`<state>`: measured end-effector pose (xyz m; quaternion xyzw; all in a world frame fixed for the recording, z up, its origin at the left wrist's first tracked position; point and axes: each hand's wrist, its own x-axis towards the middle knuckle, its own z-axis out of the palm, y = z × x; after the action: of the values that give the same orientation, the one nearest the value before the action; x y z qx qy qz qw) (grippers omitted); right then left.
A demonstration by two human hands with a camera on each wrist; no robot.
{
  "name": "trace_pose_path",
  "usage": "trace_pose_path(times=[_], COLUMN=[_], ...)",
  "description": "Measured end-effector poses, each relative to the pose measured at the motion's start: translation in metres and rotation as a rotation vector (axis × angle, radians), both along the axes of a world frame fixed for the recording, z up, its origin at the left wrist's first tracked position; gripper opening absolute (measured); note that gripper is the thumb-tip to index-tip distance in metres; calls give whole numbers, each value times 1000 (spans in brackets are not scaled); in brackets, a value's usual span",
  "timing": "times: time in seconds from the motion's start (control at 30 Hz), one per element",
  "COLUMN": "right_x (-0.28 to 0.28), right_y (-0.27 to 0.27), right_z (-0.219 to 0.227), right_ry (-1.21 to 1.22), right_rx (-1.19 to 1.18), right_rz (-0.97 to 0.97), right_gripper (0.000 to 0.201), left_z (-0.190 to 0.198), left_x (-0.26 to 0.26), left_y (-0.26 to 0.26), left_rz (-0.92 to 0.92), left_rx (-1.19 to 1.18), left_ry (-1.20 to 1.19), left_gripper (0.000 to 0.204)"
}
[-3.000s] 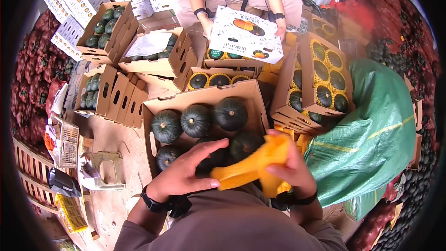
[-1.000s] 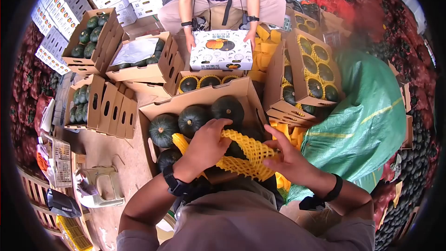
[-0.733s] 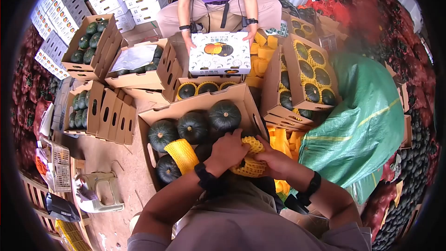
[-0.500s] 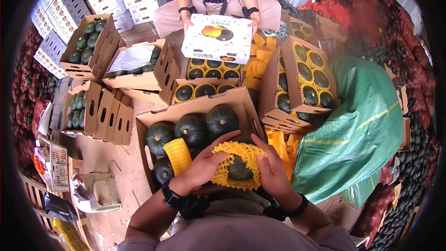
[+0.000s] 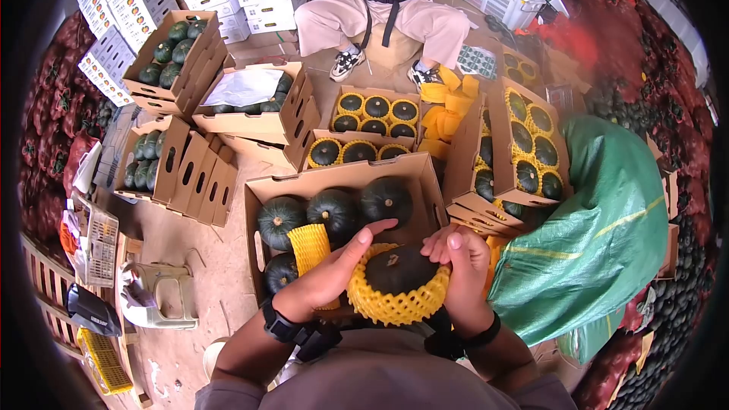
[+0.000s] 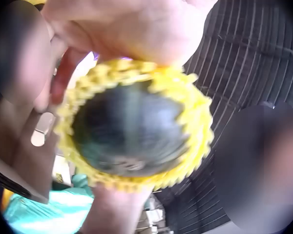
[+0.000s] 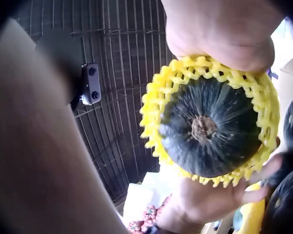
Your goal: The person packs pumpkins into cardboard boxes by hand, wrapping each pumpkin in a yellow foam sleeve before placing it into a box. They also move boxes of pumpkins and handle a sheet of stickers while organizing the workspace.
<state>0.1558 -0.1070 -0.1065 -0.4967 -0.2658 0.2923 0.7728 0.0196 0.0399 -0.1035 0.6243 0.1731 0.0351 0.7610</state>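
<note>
A dark green pumpkin (image 5: pixel 395 269), stem up, sits inside a yellow foam net (image 5: pixel 399 304) between the two hands, above the near edge of an open carton (image 5: pixel 342 169). My left hand (image 5: pixel 330 277) holds its left side, thumb and a finger extended. Curled fingers of my right hand (image 5: pixel 465 273) grip the right rim of the net. The right wrist view shows the pumpkin (image 7: pixel 210 131) ringed by the net, the right hand (image 7: pixel 224 34) above and the left (image 7: pixel 207 200) below. Another yellow net (image 5: pixel 310 250) lies over pumpkins in the carton.
Cartons of netted pumpkins (image 5: pixel 376 110) stand beyond and at right (image 5: pixel 531 137). Green sheeting (image 5: pixel 600 235) bulges at right; loose yellow nets (image 5: pixel 448 110) lie farther back. A stool (image 5: pixel 163 296) is at left. A seated person (image 5: pixel 387 7) faces the carton.
The net has gone from loose in the hands to surrounding the pumpkin, whose top now shows. A second net came to lie on the carton's pumpkins. The seated person moved the white box up and left.
</note>
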Motion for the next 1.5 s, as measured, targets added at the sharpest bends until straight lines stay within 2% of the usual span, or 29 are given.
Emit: trace_pose_path(times=[0.03,0.07,0.1,0.13,0.17,0.23,0.33,0.43,0.53,0.63,0.67,0.7,0.77,0.8,0.83,0.9,0.93,0.97,1.03,1.1,1.13,1.17,1.23,1.27,1.37,1.43,1.47,1.5], right_x=[1,0,-2,2,-4,-14,-18,-20,-17,-4,-4,-8,-14,-6,7,22,20,24,39,27,23,18,8,8,10,10,6,2], right_y=[0,2,8,4,4,1,-2,0,3,5,4,4,6,7,6,-4,-5,-8,-6,-1,-4,0,10,10,2,-5,-7,-8], right_z=[-1,1,10,4,7,2,-2,-4,2,-3,2,10,10,13,9,-5,-3,-5,-1,-1,-18,-36,-33,-33,-34,-26,-14,-12], right_ry=[-101,-26,49,94,169,164,206,262,494,-803,-978,-1095,-1100,-909,-840,-366,-80,-128,-940,-1252,-1437,-1485,-1500,-1480,-1406,-1355,-1240,-901], right_rx=[-85,-148,-209,-200,-157,-102,-31,-10,44,-383,-359,-357,-299,-270,-197,-133,-73,-137,-391,-809,-875,-912,-1082,-1052,-936,-828,-784,-636], right_rz=[-71,-9,51,228,251,144,139,163,217,181,180,240,293,393,463,449,386,309,234,420,430,419,469,443,360,343,308,321], right_gripper=[17,26,41,64,65,64,63,66,72,85,98,107,107,106,106,105,104,102,93,82,71,75,77,76,74,74,60,54], left_z=[7,12,15,6,2,-7,-21,-21,-28,-20,-27,-26,-22,-17,-6,10,12,-1,-8,-25,-32,-35,-38,-35,-30,-32,-20,-7], left_x=[1,2,3,4,5,1,-5,-12,-19,-15,-25,-25,-23,-23,-24,-40,-45,-48,-49,-52,-53,-57,-66,-72,-87,-88,-88,-86], left_y=[-4,-9,-15,-16,-18,-16,-19,-23,-36,-44,-36,-34,-32,-30,-26,4,4,6,2,-2,-2,1,8,10,15,10,7,5], left_rz=[37,142,246,382,481,397,344,261,138,323,206,155,52,52,94,-39,187,383,403,367,349,340,331,347,575,653,520,387], left_rx=[51,106,162,216,60,-226,-650,-556,-785,-799,-860,-748,-537,-372,-322,-172,71,404,1091,1120,1135,1075,954,934,561,344,433,521], left_ry=[-30,-45,-59,-148,-236,-207,-162,-174,-525,-458,-356,-313,-218,-225,-250,-83,-2,150,452,502,527,531,538,503,299,-12,-9,-12], left_gripper=[69,72,78,91,83,72,65,70,77,85,84,80,73,68,65,59,54,62,75,78,80,79,78,69,55,41,39,38])
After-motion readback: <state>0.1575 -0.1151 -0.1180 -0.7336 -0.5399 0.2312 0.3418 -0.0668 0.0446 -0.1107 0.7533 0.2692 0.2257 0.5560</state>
